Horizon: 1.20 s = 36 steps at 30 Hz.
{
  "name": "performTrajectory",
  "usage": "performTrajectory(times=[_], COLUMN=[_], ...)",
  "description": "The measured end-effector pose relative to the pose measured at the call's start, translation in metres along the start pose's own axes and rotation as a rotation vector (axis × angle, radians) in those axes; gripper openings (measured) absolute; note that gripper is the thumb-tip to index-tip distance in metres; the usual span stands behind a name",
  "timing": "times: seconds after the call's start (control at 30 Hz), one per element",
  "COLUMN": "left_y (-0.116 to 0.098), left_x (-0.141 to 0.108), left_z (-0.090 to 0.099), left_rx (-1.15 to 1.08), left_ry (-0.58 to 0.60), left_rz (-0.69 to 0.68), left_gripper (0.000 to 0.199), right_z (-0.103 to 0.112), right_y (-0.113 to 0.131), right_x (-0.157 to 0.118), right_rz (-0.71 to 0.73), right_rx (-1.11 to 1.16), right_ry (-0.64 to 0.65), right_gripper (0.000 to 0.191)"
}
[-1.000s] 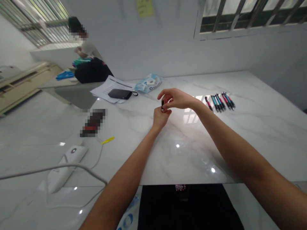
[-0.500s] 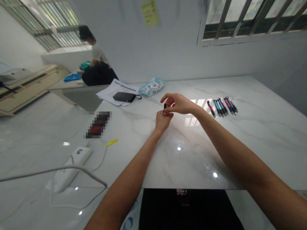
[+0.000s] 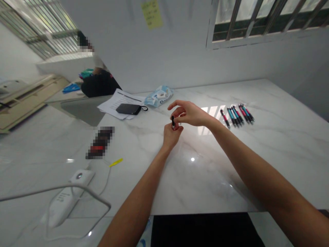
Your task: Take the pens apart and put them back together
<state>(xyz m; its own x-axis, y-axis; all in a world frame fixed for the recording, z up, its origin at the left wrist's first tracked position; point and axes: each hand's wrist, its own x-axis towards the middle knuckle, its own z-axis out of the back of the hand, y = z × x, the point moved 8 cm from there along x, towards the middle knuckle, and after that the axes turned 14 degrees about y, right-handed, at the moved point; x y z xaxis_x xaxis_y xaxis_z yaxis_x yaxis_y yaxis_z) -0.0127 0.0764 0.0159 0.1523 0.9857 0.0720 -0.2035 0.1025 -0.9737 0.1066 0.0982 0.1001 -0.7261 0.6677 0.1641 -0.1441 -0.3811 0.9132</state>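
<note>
Watching remotely, I see grips unchanged, work ongoing; left hand (image 3: 171, 138), right hand (image 3: 193, 114) grasping a black part (image 3: 173, 120); pens (image 3: 233, 116) toward counter's (image 3: 210, 181) far-right corner.

The single view comes from a camera on the person's head, facing forward and down over the tabletop (image 3: 205, 185). It sits close above the near edge, so the forearms run in large from the bottom of the frame, while the left hand (image 3: 171, 137) and right hand (image 3: 190, 114) appear smaller, near the centre. The wide view reaches the wall (image 3: 185, 51) at the top and barred windows (image 3: 254, 20) in both upper corners.
</note>
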Motion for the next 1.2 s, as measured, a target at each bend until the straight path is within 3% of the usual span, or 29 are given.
performTrajectory(times=[0.1, 0.23, 0.37, 0.5, 0.57, 0.63, 0.7, 0.77, 0.87, 1.03, 1.2], left_y=[0.003, 0.003, 0.004, 0.012, 0.016, 0.019, 0.020, 0.022, 0.027, 0.037, 0.037], left_x=[0.000, -0.001, -0.002, -0.002, 0.000, 0.002, 0.004, 0.007, 0.011, 0.015, 0.014], left_z=[-0.003, -0.004, -0.006, -0.006, -0.004, -0.001, 0.004, 0.012, 0.023, 0.031, 0.029], left_rx=[0.001, 0.016, -0.013, -0.023, -0.047, -0.074, -0.081, -0.070, -0.042, -0.043, -0.065], left_ry=[0.018, 0.029, 0.071, 0.084, 0.081, 0.076, 0.057, 0.023, -0.034, -0.076, -0.068], left_rz=[0.023, 0.029, 0.008, 0.011, 0.013, 0.006, -0.011, -0.024, -0.017, 0.005, 0.009], left_gripper=[0.038, 0.037, 0.036, 0.034, 0.036, 0.039, 0.042, 0.044, 0.043, 0.035, 0.038], right_z=[-0.003, 0.002, 0.012, 0.038, 0.053, 0.062, 0.060, 0.046, 0.022, 0.011, 0.008], right_y=[-0.005, -0.003, 0.012, 0.023, 0.015, -0.003, -0.028, -0.056, -0.085, -0.095, -0.087], right_x=[0.000, -0.002, -0.003, -0.010, -0.015, -0.020, -0.020, -0.017, -0.012, -0.009, -0.007], right_rz=[-0.048, -0.082, 0.028, 0.144, 0.087, -0.069, -0.283, -0.486, -0.655, -0.685, -0.570], right_rx=[-0.018, -0.145, -0.039, 0.031, -0.010, -0.116, -0.256, -0.389, -0.505, -0.548, -0.635], right_ry=[0.026, -0.064, -0.187, -0.380, -0.487, -0.536, -0.461, -0.294, -0.090, 0.003, 0.145], right_gripper=[0.049, 0.041, 0.049, 0.047, 0.037, 0.028, 0.026, 0.027, 0.028, 0.038, 0.071])
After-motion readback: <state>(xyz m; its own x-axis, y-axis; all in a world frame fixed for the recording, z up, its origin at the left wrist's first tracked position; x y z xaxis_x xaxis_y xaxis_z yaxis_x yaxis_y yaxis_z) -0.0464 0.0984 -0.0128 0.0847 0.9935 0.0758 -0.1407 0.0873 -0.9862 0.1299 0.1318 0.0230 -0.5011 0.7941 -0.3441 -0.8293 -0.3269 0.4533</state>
